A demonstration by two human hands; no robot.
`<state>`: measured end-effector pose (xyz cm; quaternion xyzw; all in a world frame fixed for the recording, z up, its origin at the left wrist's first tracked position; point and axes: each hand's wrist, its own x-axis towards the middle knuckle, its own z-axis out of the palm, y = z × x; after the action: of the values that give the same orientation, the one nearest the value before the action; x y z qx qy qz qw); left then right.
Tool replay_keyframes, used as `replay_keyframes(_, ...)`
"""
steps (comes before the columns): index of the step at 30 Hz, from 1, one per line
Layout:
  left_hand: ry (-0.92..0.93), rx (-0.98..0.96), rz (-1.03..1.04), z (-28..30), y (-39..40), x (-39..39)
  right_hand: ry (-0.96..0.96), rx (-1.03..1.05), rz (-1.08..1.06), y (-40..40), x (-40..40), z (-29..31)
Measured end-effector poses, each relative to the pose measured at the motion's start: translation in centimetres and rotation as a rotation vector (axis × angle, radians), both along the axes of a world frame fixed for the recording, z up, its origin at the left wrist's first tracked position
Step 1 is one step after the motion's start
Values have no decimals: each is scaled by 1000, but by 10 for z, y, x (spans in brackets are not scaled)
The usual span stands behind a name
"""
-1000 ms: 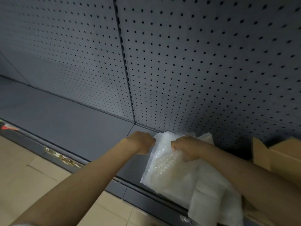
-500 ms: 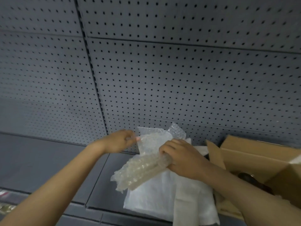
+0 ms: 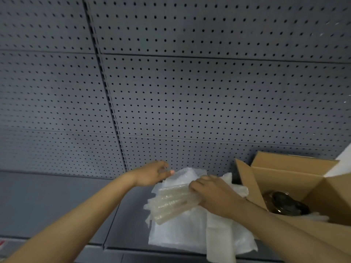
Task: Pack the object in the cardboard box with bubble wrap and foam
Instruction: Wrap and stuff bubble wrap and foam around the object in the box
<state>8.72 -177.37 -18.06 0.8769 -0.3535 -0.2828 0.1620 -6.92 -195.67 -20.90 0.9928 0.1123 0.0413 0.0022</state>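
Observation:
A folded wad of bubble wrap [image 3: 171, 204] lies on a stack of white foam sheets [image 3: 182, 232] on the grey shelf. My right hand [image 3: 212, 194] grips the wad's right end. My left hand [image 3: 152, 174] is at the upper left corner of the stack, thumb and fingers pinching a thin clear sheet [image 3: 182, 177]. An open cardboard box [image 3: 296, 185] stands to the right, with a dark round object [image 3: 286, 204] inside it and some white foam [image 3: 317, 217] beside that.
A grey pegboard wall [image 3: 190, 92] rises right behind the shelf [image 3: 57, 202]. The box's left flap [image 3: 247, 179] stands up next to the foam stack. The shelf's front edge [image 3: 152, 253] runs just below the foam.
The view has swung up and right, bringing the box and its dark object into sight. My right hand lifted a folded wad of bubble wrap off the stack; the left stays at its corner.

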Motion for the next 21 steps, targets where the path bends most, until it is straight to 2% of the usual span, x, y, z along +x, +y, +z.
replay_keyframes(7,138,-63,-51,23,3,0,-433,52,204,10,-19,42)
replay_keyframes(10,253,-133,-90,37,-6,-9,-491,-27,210,2,-25,58)
replay_keyframes(17,258,-299,-287,93,-55,-53,-598,4,31,-35,-59,96)
replay_keyframes(21,231,-285,-488,117,-90,-83,-594,9,-178,-59,-95,115)
